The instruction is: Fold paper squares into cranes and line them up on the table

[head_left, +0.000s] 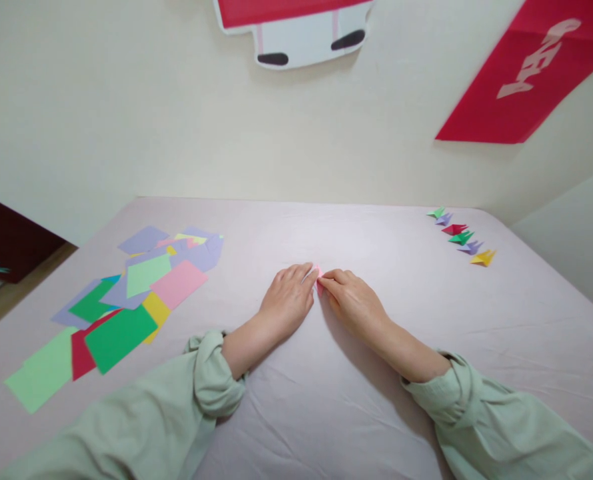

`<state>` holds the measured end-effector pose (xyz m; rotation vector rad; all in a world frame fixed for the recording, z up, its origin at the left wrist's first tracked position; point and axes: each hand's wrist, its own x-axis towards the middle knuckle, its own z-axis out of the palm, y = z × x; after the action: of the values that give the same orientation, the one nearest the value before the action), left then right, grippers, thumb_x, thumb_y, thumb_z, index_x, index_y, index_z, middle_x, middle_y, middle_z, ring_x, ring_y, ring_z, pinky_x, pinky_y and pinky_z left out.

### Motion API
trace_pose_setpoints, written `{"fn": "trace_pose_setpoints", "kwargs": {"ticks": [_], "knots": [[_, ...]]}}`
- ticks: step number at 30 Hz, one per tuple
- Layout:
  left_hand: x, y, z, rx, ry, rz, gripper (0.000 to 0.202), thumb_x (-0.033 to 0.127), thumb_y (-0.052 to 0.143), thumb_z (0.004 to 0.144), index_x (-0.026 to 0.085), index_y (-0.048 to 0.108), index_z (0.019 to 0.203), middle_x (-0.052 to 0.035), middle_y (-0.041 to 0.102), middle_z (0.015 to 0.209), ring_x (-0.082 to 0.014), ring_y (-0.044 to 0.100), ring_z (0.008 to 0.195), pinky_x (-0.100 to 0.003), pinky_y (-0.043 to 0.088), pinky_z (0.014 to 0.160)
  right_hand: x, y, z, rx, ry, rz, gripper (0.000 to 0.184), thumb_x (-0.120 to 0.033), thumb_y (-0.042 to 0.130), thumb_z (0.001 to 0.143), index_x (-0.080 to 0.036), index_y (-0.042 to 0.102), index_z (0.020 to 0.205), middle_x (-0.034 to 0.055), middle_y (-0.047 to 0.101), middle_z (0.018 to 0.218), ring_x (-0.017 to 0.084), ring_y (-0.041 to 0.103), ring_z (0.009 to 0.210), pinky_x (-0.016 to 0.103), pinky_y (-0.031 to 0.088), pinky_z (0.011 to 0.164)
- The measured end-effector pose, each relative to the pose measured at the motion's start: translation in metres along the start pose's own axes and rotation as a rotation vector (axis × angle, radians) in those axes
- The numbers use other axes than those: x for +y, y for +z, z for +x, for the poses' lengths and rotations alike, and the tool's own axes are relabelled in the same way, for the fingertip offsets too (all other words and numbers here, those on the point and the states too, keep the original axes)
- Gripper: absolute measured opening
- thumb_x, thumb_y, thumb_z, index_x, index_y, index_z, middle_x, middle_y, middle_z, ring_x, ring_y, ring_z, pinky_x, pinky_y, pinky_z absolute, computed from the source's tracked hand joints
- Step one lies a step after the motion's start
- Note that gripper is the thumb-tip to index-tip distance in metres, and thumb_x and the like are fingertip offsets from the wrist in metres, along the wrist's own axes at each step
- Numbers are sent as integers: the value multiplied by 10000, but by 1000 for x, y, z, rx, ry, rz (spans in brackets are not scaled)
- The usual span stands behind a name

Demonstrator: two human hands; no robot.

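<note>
My left hand point(287, 298) and my right hand point(352, 300) meet at the middle of a table covered in a pale pink cloth point(326, 400). Between their fingertips is a small folded piece of pink paper point(319, 279), mostly hidden by the fingers. Both hands lie knuckles up with fingers pressed together on the paper. Light green sleeves are rolled up on both forearms.
A loose spread of coloured paper sheets point(121, 300) in green, purple, pink, yellow and red lies at the left. A row of several small folded paper pieces point(461, 237) sits at the far right. A cream wall with red banners point(526, 73) stands behind the table.
</note>
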<state>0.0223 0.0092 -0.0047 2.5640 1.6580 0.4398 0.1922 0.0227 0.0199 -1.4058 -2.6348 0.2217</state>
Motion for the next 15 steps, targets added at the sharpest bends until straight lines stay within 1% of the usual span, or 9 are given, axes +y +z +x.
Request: {"fn": "trace_pose_setpoints", "kwargs": {"ticks": [3,6,10,15], "knots": [[-4,0,10,-16,1,29,421,187,456,933,185,498,1352,-88,525,1424,-257,472,1298,-435,408,1062,-1,-4,0,-45,6,-21,293,-98,480,937,-158,671,1150,119,659,1175,240,584,1037,356,460,873],[-8,-1,11,-29,2,39,426,191,454,935,181,499,1358,-88,513,1436,-262,456,1316,-441,395,1081,-2,-8,-1,-81,7,-46,298,-97,475,939,-153,666,1160,118,655,1194,248,584,1050,364,460,873],[-11,-4,-1,-30,22,44,462,163,474,918,220,485,1376,-76,505,1441,-256,447,1325,-434,383,1094,-2,-10,-1,-108,-10,-78,324,-93,449,946,-158,650,1192,106,645,1221,253,579,1069,364,460,867],[-8,-10,-14,-40,42,73,451,122,471,907,235,507,1343,-80,536,1395,-245,485,1275,-422,418,1051,-1,-14,-3,-129,-22,-81,300,-108,466,946,-156,658,1172,102,649,1209,247,586,1045,355,466,853]]}}
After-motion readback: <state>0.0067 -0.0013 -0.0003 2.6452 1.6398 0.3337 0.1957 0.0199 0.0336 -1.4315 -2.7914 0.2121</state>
